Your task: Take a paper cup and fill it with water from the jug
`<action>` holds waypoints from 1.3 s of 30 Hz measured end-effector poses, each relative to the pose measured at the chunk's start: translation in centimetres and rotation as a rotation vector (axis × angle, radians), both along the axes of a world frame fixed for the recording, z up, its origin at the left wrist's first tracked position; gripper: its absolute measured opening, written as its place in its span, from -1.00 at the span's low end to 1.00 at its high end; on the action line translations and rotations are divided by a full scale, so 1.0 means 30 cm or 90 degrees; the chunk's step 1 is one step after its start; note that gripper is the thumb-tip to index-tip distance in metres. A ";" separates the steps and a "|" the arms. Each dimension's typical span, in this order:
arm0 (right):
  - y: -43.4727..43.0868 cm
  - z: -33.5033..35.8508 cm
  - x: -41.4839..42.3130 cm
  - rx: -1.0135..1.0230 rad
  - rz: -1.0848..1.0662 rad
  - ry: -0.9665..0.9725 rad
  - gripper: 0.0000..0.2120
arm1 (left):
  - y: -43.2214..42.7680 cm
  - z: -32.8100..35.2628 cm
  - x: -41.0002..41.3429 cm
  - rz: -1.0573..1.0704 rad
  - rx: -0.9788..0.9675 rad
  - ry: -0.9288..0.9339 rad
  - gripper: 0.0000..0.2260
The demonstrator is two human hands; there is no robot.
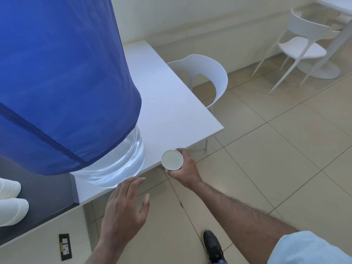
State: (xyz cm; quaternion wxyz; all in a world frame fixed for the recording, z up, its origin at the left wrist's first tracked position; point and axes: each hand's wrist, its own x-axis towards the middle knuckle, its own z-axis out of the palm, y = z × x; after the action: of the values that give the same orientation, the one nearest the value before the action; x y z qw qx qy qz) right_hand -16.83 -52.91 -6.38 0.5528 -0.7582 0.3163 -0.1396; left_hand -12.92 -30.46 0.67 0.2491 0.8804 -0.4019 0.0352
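A big clear water jug under a blue cloth cover stands on the near end of a white table. A white paper cup is upright in my right hand, level with the table's front edge and just right of the jug's base. I look straight down into the cup and cannot tell if it holds water. My left hand hovers below the table's front edge under the jug, fingers spread, holding nothing. Any tap on the jug is hidden.
Two stacks of white paper cups lie on a dark counter at the left. A white chair is tucked at the table's right side; more white chairs stand further back. My black shoe is on the tiled floor.
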 end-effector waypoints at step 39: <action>-0.295 0.028 0.311 -0.023 -0.003 0.062 0.05 | -0.148 0.155 0.091 -0.083 0.024 -0.040 -0.62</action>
State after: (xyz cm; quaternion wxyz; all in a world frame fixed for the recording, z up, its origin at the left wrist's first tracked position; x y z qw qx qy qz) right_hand -7.49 -61.75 -5.52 0.5229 -0.7732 0.3417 -0.1096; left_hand -10.18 -34.90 5.33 0.2214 0.8553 -0.4669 0.0389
